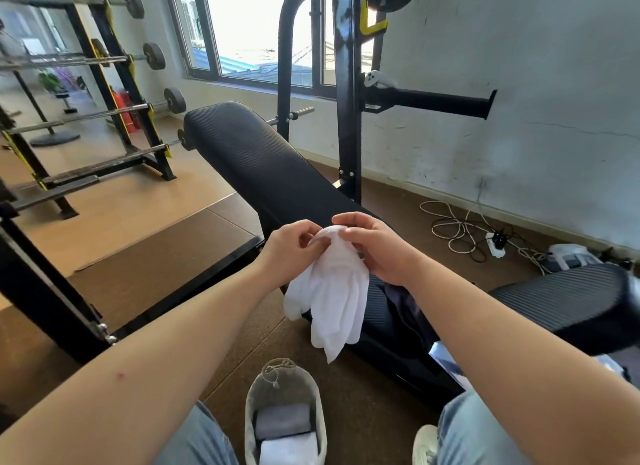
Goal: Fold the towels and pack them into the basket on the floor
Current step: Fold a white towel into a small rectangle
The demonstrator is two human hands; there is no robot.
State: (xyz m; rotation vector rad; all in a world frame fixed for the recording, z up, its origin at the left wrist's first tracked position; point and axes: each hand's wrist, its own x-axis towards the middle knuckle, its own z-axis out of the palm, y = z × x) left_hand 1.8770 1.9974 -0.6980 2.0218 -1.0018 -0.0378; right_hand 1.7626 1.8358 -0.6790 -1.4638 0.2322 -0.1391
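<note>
A white towel [330,291] hangs crumpled in the air above the near end of the black bench [263,163]. My left hand [289,246] pinches its top edge from the left, and my right hand [375,245] pinches the same edge from the right, fingertips almost touching. Below, on the floor between my knees, stands a grey fabric basket [252,405]. Inside it lie a folded grey towel [282,419] and a folded white towel [289,450], side by side. A dark cloth [403,303] lies on the bench under my right forearm.
A black rack upright [346,118] rises behind the bench, with a side bar [433,101] sticking out to the right. A barbell rack [114,94] stands at the left. White cables and a power strip [497,245] lie on the floor by the wall. Another padded seat [571,302] is at the right.
</note>
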